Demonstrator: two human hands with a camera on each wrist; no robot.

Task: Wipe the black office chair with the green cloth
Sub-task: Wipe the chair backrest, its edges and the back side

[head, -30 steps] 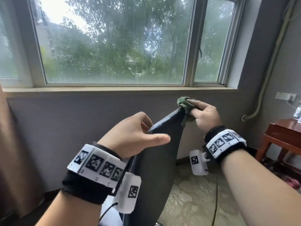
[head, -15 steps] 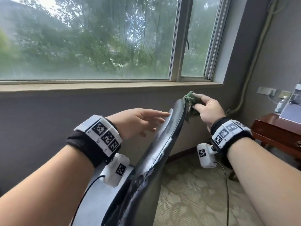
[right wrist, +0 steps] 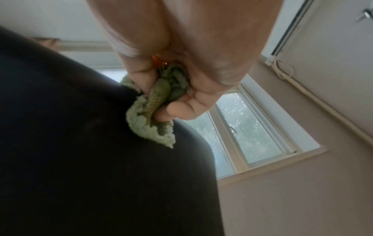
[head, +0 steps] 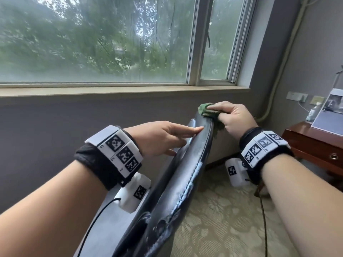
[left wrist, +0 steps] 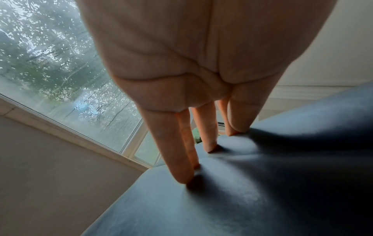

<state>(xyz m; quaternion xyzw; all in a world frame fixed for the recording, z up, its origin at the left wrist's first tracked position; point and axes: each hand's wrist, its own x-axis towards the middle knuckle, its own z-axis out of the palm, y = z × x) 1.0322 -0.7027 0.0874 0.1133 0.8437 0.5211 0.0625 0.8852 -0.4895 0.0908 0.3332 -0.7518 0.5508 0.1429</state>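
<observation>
The black office chair's backrest (head: 187, 175) runs edge-on from the bottom centre up to the middle of the head view, its worn seam showing white. My right hand (head: 230, 119) grips the bunched green cloth (head: 207, 110) and holds it on the far top corner of the backrest. In the right wrist view the cloth (right wrist: 157, 115) is crumpled in my curled fingers against the dark chair (right wrist: 80, 143). My left hand (head: 163, 138) is open, its straight fingertips (left wrist: 183, 178) pressing on the smooth face of the backrest (left wrist: 242, 199).
A wide window with a sill (head: 111, 91) fills the wall ahead. A red-brown wooden desk (head: 315, 145) with a monitor and a bottle stands at the right. Patterned carpet (head: 222, 219) lies below the chair. Cables hang from both wrist cameras.
My left hand let go of the backrest's edge and now lies flat with straight fingers on it. The chair's back has turned and tilted away. My right hand still keeps the cloth on the top corner.
</observation>
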